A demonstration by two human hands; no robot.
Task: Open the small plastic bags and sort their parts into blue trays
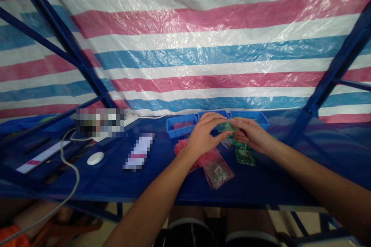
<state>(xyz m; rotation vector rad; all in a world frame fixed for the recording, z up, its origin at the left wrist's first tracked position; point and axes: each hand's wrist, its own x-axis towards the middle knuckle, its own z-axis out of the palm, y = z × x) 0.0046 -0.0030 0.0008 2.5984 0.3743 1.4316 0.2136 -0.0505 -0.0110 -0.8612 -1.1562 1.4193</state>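
Note:
A small green plastic packet (226,127) is between my two hands above the blue table. My left hand (204,133) reaches over it from the left, with fingers and thumb at the packet's edge. My right hand (252,134) pinches the packet's right side, its other fingers curled in. Under and in front of my left hand lie pink translucent bags (218,171), the nearest with small greyish parts inside. More green packets (245,156) lie below my right hand. What is inside the held packet is too small to make out.
Blue trays stand along the back: a left one (180,131) with something pink, a middle one (213,114), a right one (262,117). To the left are a blurred-out phone-like item (140,152), a white oval object (95,158) and a white cable (75,173). Blue frame posts flank a striped sheet.

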